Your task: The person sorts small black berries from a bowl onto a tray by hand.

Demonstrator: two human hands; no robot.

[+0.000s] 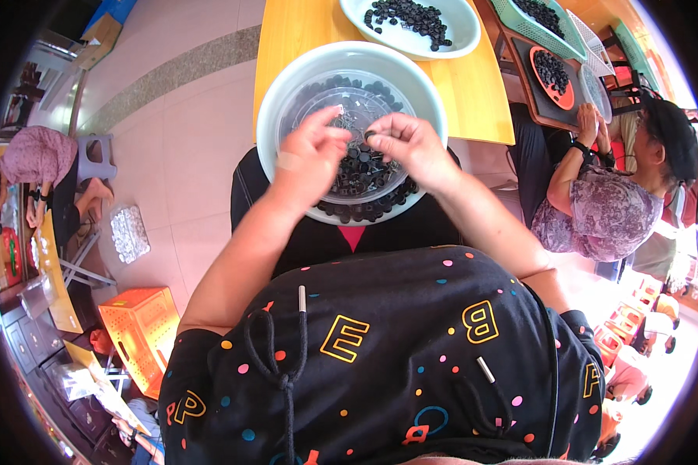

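Note:
My right hand (415, 151) is closed in a pinch on a small round black part (370, 136). Just left of it, my left hand (312, 151) is somewhat blurred, its fingers bent but apart, with nothing discernible in them. Both hands are above a clear plastic dish (399, 194), which holds thin metal pieces (357, 108) at its far side and loose black caps (357, 164) nearer me. The dish rests inside a pale blue-green basin (270, 128) with more black caps around and beneath the dish.
On the yellow table (473, 93) stands another pale basin (349, 14) of black parts. At right, a person (605, 182) sits by a dark table with an orange plate (533, 66) and a green basket (512, 17). An orange crate (136, 325) is at left, near another person (43, 159).

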